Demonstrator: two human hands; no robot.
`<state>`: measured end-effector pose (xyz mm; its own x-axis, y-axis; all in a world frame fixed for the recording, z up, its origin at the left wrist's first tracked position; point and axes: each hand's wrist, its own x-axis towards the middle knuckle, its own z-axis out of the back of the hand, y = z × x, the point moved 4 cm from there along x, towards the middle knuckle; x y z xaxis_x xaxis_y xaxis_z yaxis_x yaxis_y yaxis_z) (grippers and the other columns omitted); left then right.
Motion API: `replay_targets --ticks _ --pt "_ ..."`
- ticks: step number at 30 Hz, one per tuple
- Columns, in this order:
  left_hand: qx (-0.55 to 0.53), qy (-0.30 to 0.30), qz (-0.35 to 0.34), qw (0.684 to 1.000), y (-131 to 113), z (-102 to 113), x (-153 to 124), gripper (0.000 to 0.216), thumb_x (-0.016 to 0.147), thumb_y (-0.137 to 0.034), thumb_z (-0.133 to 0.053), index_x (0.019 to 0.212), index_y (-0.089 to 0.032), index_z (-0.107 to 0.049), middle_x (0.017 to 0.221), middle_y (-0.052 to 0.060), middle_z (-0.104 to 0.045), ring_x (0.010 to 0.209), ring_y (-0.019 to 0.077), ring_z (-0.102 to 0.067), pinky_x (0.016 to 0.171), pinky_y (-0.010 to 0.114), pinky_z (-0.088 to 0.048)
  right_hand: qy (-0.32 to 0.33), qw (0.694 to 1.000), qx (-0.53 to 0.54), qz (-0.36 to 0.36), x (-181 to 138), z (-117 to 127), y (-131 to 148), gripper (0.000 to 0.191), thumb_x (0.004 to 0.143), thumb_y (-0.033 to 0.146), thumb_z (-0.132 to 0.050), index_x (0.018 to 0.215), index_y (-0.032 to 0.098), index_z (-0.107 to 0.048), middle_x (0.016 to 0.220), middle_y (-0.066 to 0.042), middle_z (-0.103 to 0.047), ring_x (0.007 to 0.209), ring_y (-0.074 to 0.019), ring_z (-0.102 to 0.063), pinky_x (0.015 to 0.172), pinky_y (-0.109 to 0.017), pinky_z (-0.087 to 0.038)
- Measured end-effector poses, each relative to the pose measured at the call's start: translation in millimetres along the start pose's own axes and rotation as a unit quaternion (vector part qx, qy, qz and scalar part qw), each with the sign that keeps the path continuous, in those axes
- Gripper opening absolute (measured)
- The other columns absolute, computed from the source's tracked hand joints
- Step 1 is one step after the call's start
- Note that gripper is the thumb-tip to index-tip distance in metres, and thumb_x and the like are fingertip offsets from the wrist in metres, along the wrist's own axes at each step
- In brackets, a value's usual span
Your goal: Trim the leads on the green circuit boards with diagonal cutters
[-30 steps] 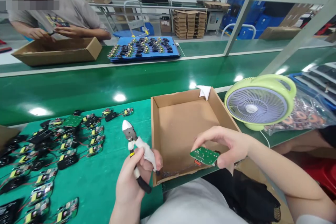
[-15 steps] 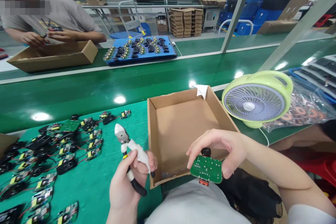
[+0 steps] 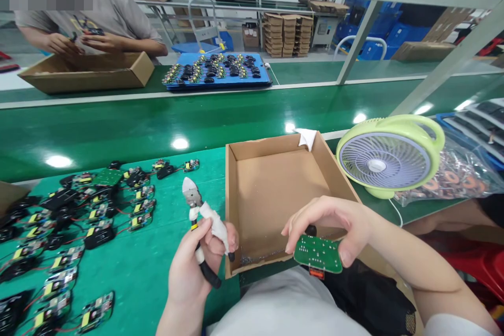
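My left hand (image 3: 197,265) is closed around the handles of a pair of cutting pliers (image 3: 202,223), jaws pointing up and away, handles partly wrapped in white tape. My right hand (image 3: 334,223) pinches a small green circuit board (image 3: 317,254) by its edges, solder side toward me, over the near edge of an open cardboard box (image 3: 236,152). Small metal clippings lie along the box's near inner edge. The two hands are apart, the box's left wall between them.
Several circuit boards with black parts (image 3: 74,231) lie spread on the green mat at left. A green desk fan (image 3: 388,157) stands right of the box, a bag of coils (image 3: 460,176) behind it. Across the conveyor a person (image 3: 90,21) works over a cardboard box (image 3: 84,71) beside a blue tray (image 3: 216,71).
My right hand turned the circuit board from lying flat to facing me and drew it slightly nearer. The pliers in my left hand stayed almost still.
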<state>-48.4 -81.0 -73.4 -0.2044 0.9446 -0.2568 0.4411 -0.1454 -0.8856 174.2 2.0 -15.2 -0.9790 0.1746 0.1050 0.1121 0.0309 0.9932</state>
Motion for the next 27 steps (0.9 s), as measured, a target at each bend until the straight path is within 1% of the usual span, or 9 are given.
replay_targets --ticks 4,8,13,17,19,22,24,25,27 --pt "0.007 0.013 0.011 1.0 3 -5 -1 0.046 0.079 -0.057 -0.068 0.058 -0.023 -0.046 0.054 0.004 -0.061 0.05 0.0175 -0.054 0.05 0.032 -0.046 -0.071 0.976 -0.205 -0.003 6 -4 11 0.053 0.085 0.044 -0.08 0.128 0.015 -0.07 0.103 -0.011 -0.077 0.088 -0.021 -0.069 0.083 -0.032 -0.054" --pt "0.01 0.043 0.037 0.998 14 -18 -2 0.053 0.073 -0.066 -0.073 0.059 -0.021 -0.048 0.055 0.003 -0.057 0.053 0.0187 -0.057 0.051 0.031 -0.047 -0.083 0.913 -0.399 -0.006 10 -16 22 0.048 0.092 0.038 -0.074 0.134 0.017 -0.064 0.095 -0.008 -0.073 0.093 -0.0238 -0.066 0.097 -0.042 -0.049" --pt "0.017 0.042 0.063 0.997 28 -33 -3 0.046 0.063 -0.054 -0.088 0.071 -0.017 -0.062 0.059 -0.001 -0.056 0.054 0.0139 -0.054 0.051 0.026 -0.046 -0.081 0.897 -0.432 -0.049 12 -20 24 0.044 0.091 0.039 -0.076 0.128 0.019 -0.062 0.097 -0.007 -0.072 0.096 -0.0256 -0.065 0.105 -0.048 -0.046" --pt "0.016 0.03 0.062 0.998 26 -41 -4 0.044 0.061 -0.048 -0.091 0.073 -0.016 -0.063 0.067 0.0 -0.062 0.061 0.013 -0.057 0.059 0.024 -0.051 -0.088 0.898 -0.43 -0.011 9 -21 25 0.044 0.092 0.04 -0.076 0.128 0.019 -0.063 0.099 -0.007 -0.072 0.098 -0.0253 -0.067 0.112 -0.051 -0.042" --pt "0.017 0.02 0.057 0.998 23 -44 -5 0.044 0.06 -0.048 -0.091 0.074 -0.017 -0.063 0.07 0.0 -0.064 0.063 0.0142 -0.059 0.06 0.025 -0.052 -0.153 0.885 -0.441 0.008 2 -26 22 0.051 0.093 0.041 -0.075 0.137 0.022 -0.058 0.117 -0.011 -0.072 0.115 -0.0282 -0.065 0.114 -0.05 -0.042" --pt "0.027 -0.014 0.034 0.999 19 -44 -5 0.043 0.059 -0.045 -0.09 0.076 -0.017 -0.062 0.073 0.001 -0.066 0.067 0.0154 -0.062 0.062 0.026 -0.054 -0.364 0.815 -0.45 0.036 -18 -41 10 0.057 0.093 0.032 -0.074 0.145 0.027 -0.053 0.145 -0.014 -0.058 0.136 -0.032 -0.052 0.112 -0.049 -0.045" --pt "0.043 -0.042 0.011 0.998 17 -42 -4 0.041 0.059 -0.044 -0.089 0.074 -0.018 -0.061 0.07 0.0 -0.063 0.065 0.0144 -0.06 0.061 0.025 -0.053 -0.532 0.747 -0.388 0.091 -36 -55 -3 0.039 0.094 0.022 -0.069 0.132 0.029 -0.064 0.128 -0.01 -0.064 0.121 -0.0287 -0.059 0.104 -0.045 -0.05" --pt "0.054 -0.054 -0.002 0.997 17 -41 -4 0.04 0.06 -0.044 -0.088 0.072 -0.018 -0.061 0.066 -0.001 -0.061 0.063 0.0134 -0.058 0.059 0.024 -0.052 -0.572 0.749 -0.32 0.098 -40 -62 -15 0.027 0.098 0.022 -0.064 0.123 0.029 -0.069 0.114 -0.009 -0.067 0.109 -0.026 -0.063 0.095 -0.04 -0.053" --pt "0.082 -0.066 -0.026 0.994 16 -42 -4 0.038 0.061 -0.043 -0.087 0.066 -0.019 -0.058 0.059 -0.004 -0.053 0.057 0.0114 -0.053 0.055 0.022 -0.048 -0.558 0.812 -0.157 0.066 -35 -71 -42 0.023 0.102 0.031 -0.06 0.122 0.029 -0.072 0.108 -0.008 -0.071 0.096 -0.0236 -0.066 0.084 -0.036 -0.058"
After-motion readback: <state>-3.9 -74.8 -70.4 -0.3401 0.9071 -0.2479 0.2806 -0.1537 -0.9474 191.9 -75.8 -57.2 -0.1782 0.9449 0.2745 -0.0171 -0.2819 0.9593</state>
